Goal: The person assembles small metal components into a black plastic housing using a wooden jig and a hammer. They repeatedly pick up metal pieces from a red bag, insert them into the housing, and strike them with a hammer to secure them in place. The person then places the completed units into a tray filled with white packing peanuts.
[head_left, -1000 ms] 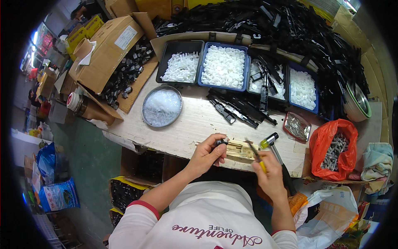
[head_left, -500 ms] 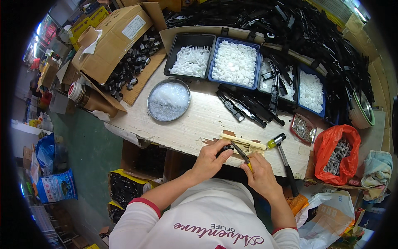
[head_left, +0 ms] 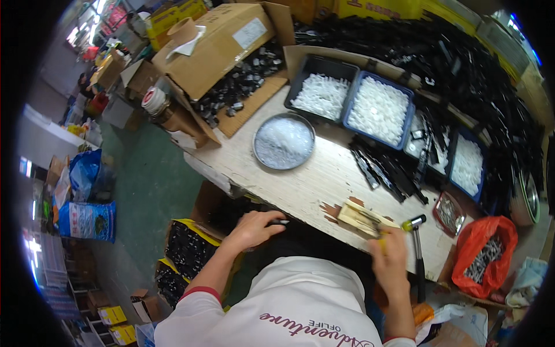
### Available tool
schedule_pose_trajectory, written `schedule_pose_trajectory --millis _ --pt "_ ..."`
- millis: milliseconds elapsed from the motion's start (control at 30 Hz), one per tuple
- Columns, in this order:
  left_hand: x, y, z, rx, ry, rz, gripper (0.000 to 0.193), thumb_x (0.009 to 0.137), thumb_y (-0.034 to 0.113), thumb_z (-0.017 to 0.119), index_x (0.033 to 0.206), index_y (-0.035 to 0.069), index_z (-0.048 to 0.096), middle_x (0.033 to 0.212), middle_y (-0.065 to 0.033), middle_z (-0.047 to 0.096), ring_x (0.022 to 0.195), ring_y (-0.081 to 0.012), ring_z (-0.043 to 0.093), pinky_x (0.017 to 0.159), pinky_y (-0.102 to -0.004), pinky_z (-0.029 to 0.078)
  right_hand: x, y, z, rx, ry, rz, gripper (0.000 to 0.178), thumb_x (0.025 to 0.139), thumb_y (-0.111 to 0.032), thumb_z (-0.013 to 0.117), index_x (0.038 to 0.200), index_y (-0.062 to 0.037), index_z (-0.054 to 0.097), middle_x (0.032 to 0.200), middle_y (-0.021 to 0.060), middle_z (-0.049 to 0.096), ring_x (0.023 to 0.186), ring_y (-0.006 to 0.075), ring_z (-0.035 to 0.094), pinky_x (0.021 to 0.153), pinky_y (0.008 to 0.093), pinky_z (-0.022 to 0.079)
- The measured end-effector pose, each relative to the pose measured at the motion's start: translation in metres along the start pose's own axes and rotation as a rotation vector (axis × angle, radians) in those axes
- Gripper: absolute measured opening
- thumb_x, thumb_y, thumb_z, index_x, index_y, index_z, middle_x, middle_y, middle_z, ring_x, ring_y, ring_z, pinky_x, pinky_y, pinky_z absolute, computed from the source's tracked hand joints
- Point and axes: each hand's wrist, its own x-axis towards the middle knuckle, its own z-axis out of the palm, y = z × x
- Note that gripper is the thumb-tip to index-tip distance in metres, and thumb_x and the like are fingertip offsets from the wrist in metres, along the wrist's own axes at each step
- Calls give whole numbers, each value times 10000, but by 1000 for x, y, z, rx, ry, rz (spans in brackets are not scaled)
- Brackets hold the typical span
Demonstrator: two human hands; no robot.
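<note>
My left hand (head_left: 252,232) is off the table's near edge, beside an open carton (head_left: 209,199) with dark contents. Its fingers are closed around a small black part (head_left: 280,222) with a light tip. At the front of the table, my right hand (head_left: 389,253) is wrapped around yellow-handled pliers (head_left: 381,236), somewhat blurred. The pliers' dark jaws lie over a cream-coloured slotted block (head_left: 350,214) on the tabletop. A hammer (head_left: 418,254) with a yellow-and-black head and dark grip lies just right of that hand.
Several trays of white plastic parts, including a blue tray (head_left: 378,110), line the back. A round metal dish (head_left: 284,141) holds clear pieces. Black assemblies (head_left: 381,168) lie before the trays. A red bag (head_left: 483,254) of metal parts is at right; yellow-edged boxes (head_left: 191,246) stand at lower left.
My left hand has moved left and off the block with the black part, away from the pliers. My right hand keeps the pliers near the block. The whole view has turned and shifted.
</note>
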Motion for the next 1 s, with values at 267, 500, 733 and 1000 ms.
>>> schedule_pose_trajectory --millis 267,500,733,1000 --pt "54 -45 -75 43 712 -85 187 750 189 623 842 28 648 757 -167 607 689 -308 594 627 -368 456 -62 111 -61 -683 323 452 187 835 -136 529 797 45 496 834 197 482 792 352 468 692 438 363" --pt "184 -127 -120 391 934 -160 223 731 186 625 869 22 563 888 -205 555 791 -400 548 691 -463 439 -76 142 -60 -870 407 491 236 797 -191 566 885 26 541 930 198 510 896 349 470 744 448 375" --pt "201 -126 -127 382 976 -193 212 708 118 630 842 10 506 867 -196 562 811 -408 542 685 -477 425 -23 101 -71 -715 518 318 99 757 -79 588 851 -51 582 921 100 535 894 285 479 728 410 361" --pt "214 -141 -131 361 1012 -164 293 712 196 634 918 0 562 721 -219 595 732 -391 565 681 -437 433 95 100 -56 -603 240 -88 356 610 35 583 932 -114 603 969 63 515 902 250 463 773 377 327"
